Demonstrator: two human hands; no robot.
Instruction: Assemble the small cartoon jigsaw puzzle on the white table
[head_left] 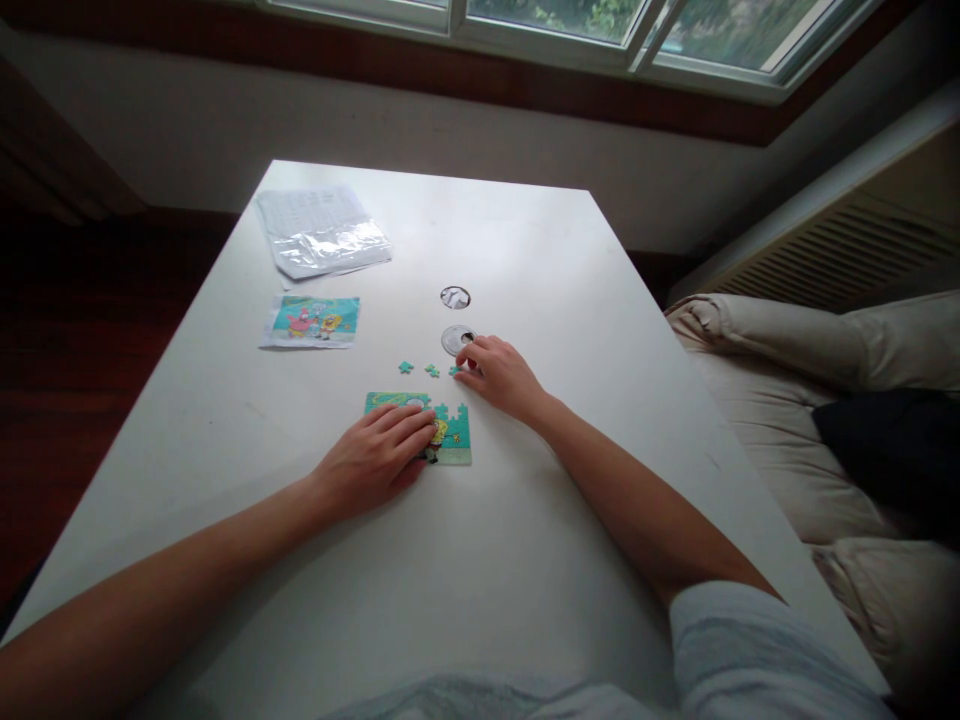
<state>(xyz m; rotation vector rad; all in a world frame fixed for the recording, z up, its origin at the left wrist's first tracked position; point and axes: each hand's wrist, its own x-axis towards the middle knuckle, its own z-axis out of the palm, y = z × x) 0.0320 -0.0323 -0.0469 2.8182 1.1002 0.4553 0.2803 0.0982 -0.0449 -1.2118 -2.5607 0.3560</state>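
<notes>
A small, partly built teal cartoon jigsaw (454, 437) lies on the white table (480, 580). My left hand (379, 457) rests flat on its left half, fingers stretched out. My right hand (499, 375) is curled just beyond the puzzle, its fingertips pinched on a loose teal piece (455, 371). Two more loose pieces (406, 367) (432, 370) lie to the left of that hand. A round clear lid (456, 340) sits right by my right fingers.
A printed cartoon picture card (311, 321) lies at mid-left, with a clear plastic bag on paper sheets (322, 232) beyond it. A second small round container (454, 297) sits further back. A beige cushioned seat (825, 400) borders the table's right edge.
</notes>
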